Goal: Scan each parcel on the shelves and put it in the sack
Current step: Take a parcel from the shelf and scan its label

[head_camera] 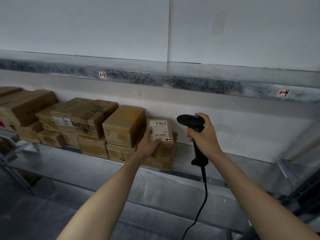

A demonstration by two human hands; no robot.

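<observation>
At mid-frame the left hand (pixel 149 144) grips the small labelled parcel (pixel 160 129) atop a stack on the shelf (pixel 225 160) while the right hand (pixel 204 135) clasps the scanner (pixel 189 121) just beside it: the scan step seems in hand, and next the beam must meet the barcode (pixel 160 135) before bagging.

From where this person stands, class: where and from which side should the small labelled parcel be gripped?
Probably grip the small labelled parcel by its near edge, from the front: a taller box crowds its left, and its barcode label faces up.
</observation>
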